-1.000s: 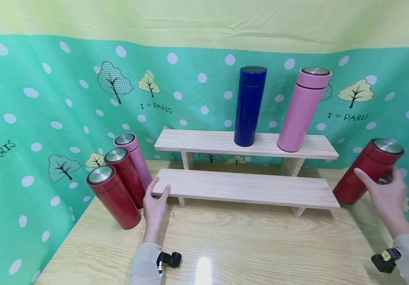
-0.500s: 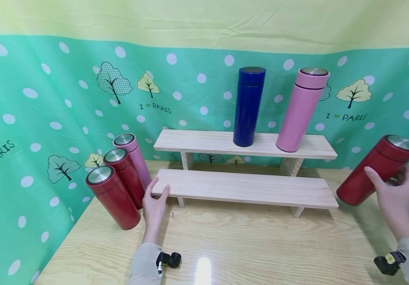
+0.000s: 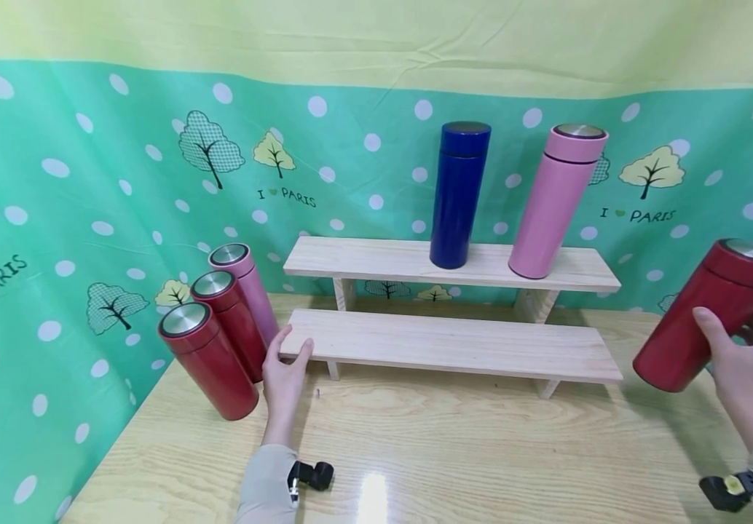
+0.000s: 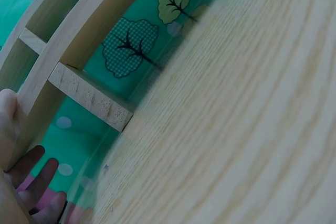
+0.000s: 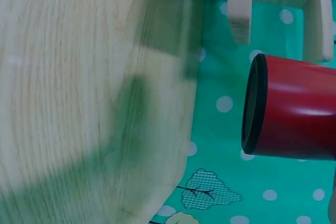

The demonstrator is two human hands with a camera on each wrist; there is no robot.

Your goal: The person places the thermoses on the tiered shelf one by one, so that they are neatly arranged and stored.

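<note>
At the right, my right hand point(image 3: 750, 356) grips a red thermos point(image 3: 711, 316) with a silver lid top, thumb on its near side. Its dark-rimmed base shows in the right wrist view, where the thermos point(image 5: 299, 108) hangs above the table. My left hand point(image 3: 285, 382) holds the left front corner of the lower step of a two-tier wooden shelf point(image 3: 442, 342). In the left wrist view several fingers point(image 4: 39, 182) reach below that board. On the upper step stand a blue thermos point(image 3: 459, 196) and a pink thermos point(image 3: 556, 204).
Left of the shelf, two red thermoses point(image 3: 209, 364) point(image 3: 239, 327) and a pink thermos point(image 3: 252, 291) stand close together beside my left hand. A wooden table point(image 3: 455, 451) carries everything. Behind hangs a green dotted cloth point(image 3: 363, 175).
My right hand has moved the red thermos rightward, away from the shelf's right end, and lifted it off the table. The left hand has stayed at the shelf corner.
</note>
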